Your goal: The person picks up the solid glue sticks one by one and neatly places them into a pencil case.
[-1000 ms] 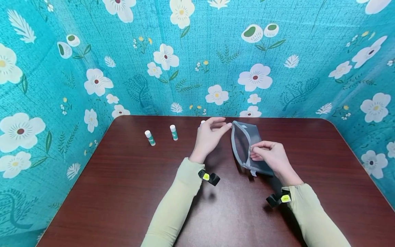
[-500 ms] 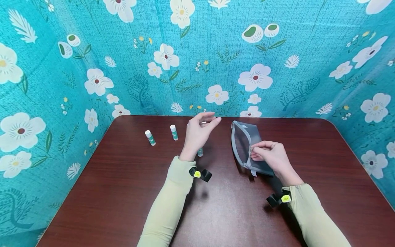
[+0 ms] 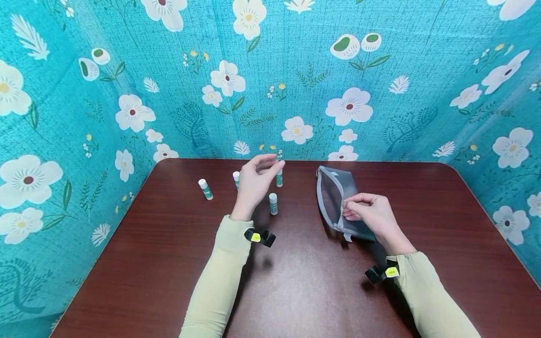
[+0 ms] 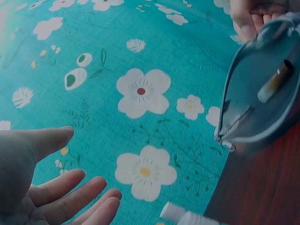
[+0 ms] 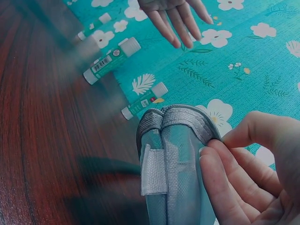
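Observation:
My right hand (image 3: 372, 213) pinches the zippered rim of a grey mesh pouch (image 3: 351, 185), whose mouth gapes toward the left. Inside the pouch, the left wrist view shows a small stick-shaped thing (image 4: 275, 82), dark at one end and pale at the other. My left hand (image 3: 253, 185) is raised, empty, fingers loosely bent and thumb apart. Around it stand several white-capped glue sticks with green labels: one glue stick (image 3: 274, 204) before the fingers, another glue stick (image 3: 279, 179) behind the fingertips, and a third glue stick (image 3: 235, 179) partly hidden by the hand.
Farther left stands another glue stick (image 3: 205, 189). All of this is on a dark reddish-brown table (image 3: 169, 263). A turquoise flowered cloth (image 3: 270, 56) rises behind the table's far edge and along both sides.
My left hand has drawn away leftward from the pouch's mouth, uncovering two glue sticks and partly covering another. The right hand keeps its pinch on the pouch, unmoved.

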{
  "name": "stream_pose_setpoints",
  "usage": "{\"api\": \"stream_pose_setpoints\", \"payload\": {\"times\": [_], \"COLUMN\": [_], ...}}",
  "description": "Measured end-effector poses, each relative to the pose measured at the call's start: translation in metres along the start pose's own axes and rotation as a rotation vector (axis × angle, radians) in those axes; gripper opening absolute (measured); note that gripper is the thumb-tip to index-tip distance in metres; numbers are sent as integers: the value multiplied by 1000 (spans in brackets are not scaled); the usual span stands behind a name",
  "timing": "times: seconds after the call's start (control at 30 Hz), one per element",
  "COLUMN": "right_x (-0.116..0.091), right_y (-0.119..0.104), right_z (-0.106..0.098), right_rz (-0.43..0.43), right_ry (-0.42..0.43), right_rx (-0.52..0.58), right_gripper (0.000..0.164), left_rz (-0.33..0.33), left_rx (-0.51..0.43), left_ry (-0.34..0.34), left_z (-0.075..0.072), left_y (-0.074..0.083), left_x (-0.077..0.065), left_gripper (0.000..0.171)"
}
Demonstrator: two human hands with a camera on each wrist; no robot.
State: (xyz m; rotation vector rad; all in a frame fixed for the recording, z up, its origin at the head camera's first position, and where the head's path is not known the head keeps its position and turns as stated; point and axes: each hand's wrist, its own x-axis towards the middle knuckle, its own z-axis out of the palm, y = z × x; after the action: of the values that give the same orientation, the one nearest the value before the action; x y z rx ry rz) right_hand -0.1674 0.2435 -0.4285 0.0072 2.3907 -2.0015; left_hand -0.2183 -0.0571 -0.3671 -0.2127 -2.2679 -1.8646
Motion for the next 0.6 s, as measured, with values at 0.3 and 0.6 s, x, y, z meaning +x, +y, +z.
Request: {"api": "stream_pose_setpoints", "payload": {"times": [0.3,0.6], "right_x": [0,0], "right_y": [1,2], "right_z": [0,-2], "right_rz": [2,5], "right_ry": [4,5], "right_rx": [-6,-6], "right_gripper": [31,32], "left_rz": [-31,-52], "left_rx": [34,86], "left_ry": [30,28], "left_z": [-15,-23], "left_y": [-9,-21], "left_x": [-3,-10], "left_gripper": [36,36]}}
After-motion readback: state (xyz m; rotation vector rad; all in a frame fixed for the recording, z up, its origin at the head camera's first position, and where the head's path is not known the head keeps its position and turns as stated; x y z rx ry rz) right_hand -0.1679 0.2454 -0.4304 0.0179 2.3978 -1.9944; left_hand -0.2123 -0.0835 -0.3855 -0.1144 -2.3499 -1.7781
